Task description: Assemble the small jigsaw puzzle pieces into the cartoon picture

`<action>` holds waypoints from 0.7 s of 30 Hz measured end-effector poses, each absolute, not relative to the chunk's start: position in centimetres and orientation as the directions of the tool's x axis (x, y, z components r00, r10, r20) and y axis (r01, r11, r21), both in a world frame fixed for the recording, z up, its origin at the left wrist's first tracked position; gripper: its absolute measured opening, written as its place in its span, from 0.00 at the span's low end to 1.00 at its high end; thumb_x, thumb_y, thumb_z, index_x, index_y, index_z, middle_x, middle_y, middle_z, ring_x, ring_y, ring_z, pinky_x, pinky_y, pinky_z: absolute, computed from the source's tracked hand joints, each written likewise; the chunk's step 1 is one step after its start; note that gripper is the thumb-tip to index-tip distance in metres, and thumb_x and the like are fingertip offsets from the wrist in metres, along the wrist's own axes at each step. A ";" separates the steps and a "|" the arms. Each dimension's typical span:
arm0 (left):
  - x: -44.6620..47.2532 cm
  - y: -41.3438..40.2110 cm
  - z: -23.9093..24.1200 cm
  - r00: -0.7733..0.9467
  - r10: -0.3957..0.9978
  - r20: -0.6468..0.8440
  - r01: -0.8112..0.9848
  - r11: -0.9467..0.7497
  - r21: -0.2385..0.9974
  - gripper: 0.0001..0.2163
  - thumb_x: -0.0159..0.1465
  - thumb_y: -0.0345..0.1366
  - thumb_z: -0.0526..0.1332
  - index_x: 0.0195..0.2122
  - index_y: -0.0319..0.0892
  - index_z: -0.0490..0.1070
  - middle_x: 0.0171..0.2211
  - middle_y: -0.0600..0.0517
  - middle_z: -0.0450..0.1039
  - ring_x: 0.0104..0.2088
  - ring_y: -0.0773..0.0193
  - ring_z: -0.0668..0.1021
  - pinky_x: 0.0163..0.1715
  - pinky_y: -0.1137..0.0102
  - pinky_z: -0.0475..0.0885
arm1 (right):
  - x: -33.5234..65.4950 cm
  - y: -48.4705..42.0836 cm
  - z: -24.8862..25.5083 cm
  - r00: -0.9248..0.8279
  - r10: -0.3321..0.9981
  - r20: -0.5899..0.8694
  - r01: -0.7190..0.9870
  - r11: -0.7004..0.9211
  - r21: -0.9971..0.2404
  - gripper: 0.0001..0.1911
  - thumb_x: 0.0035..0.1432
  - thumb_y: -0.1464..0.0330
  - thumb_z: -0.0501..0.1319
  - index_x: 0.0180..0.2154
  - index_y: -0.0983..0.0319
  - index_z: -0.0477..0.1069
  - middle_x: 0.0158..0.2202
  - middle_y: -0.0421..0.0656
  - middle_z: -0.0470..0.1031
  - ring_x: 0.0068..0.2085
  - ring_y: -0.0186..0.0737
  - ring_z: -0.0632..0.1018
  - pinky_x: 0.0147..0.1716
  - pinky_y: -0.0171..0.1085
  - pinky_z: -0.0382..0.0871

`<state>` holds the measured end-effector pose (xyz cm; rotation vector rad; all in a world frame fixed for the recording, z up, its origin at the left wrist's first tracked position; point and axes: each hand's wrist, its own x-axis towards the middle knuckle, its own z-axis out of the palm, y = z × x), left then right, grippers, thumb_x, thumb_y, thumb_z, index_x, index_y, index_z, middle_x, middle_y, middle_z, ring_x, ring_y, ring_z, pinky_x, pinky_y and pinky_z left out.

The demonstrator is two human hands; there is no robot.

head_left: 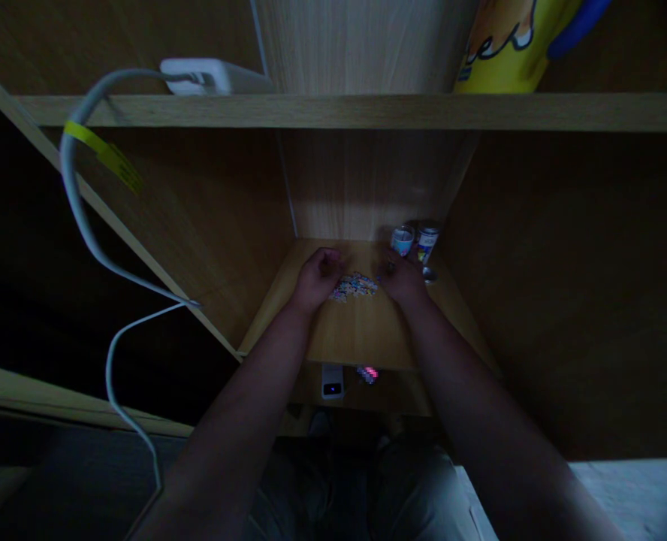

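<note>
A small heap of colourful little pieces (355, 285) lies on a low wooden shelf (356, 330). My left hand (318, 278) rests at the heap's left edge, fingers curled inward. My right hand (402, 279) sits at the heap's right edge, fingers bent down toward the pieces. What either hand pinches, if anything, is too small and dark to make out.
Two small jars (415, 240) stand at the shelf's back right corner. A white cable (86, 225) with a yellow tag (105, 154) hangs from a white adapter (209, 75) on the upper shelf. A yellow item (508, 45) sits top right. A small lit device (332, 382) lies below.
</note>
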<state>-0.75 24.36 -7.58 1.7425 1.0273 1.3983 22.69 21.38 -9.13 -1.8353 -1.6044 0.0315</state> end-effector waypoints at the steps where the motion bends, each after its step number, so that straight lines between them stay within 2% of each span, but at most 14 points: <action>1: -0.7 24.4 -7.6 0.117 0.887 0.447 0.169 -0.462 0.871 0.08 0.64 0.35 0.73 0.43 0.46 0.78 0.43 0.50 0.81 0.46 0.57 0.81 0.55 0.63 0.76 | 22.7 21.4 -9.1 0.230 0.888 0.399 0.869 -0.003 -0.495 0.31 0.68 0.60 0.66 0.70 0.59 0.75 0.74 0.55 0.68 0.78 0.64 0.61 0.75 0.57 0.59; 7: -0.8 24.8 -8.0 0.120 0.888 0.444 0.195 -0.460 0.866 0.08 0.63 0.35 0.74 0.42 0.47 0.78 0.43 0.50 0.81 0.46 0.57 0.82 0.55 0.62 0.76 | 22.7 21.5 -9.2 0.195 0.925 0.325 0.888 -0.026 -0.459 0.31 0.70 0.61 0.65 0.70 0.62 0.74 0.64 0.59 0.79 0.70 0.64 0.74 0.68 0.55 0.68; 11: -0.8 25.0 -8.4 0.134 0.884 0.447 0.220 -0.466 0.857 0.08 0.64 0.36 0.74 0.43 0.47 0.77 0.44 0.50 0.82 0.46 0.56 0.82 0.56 0.60 0.77 | 22.6 21.3 -9.0 0.183 0.934 0.306 0.898 -0.033 -0.439 0.29 0.70 0.62 0.66 0.68 0.64 0.76 0.63 0.61 0.79 0.68 0.66 0.75 0.68 0.54 0.68; 17: -1.0 25.4 -8.8 0.146 0.887 0.438 0.253 -0.461 0.850 0.08 0.64 0.37 0.74 0.42 0.47 0.78 0.43 0.49 0.83 0.45 0.55 0.83 0.57 0.58 0.78 | 22.7 21.4 -9.1 0.157 0.948 0.275 0.918 -0.037 -0.394 0.28 0.70 0.62 0.66 0.67 0.65 0.76 0.62 0.61 0.80 0.64 0.63 0.78 0.65 0.50 0.70; 21: -1.1 25.8 -9.2 0.150 0.892 0.426 0.281 -0.451 0.847 0.06 0.64 0.37 0.74 0.41 0.47 0.81 0.43 0.48 0.84 0.46 0.53 0.84 0.58 0.54 0.78 | 22.7 21.7 -9.3 0.169 0.955 0.242 0.927 -0.071 -0.368 0.24 0.71 0.61 0.65 0.62 0.67 0.79 0.61 0.63 0.80 0.60 0.61 0.82 0.61 0.48 0.73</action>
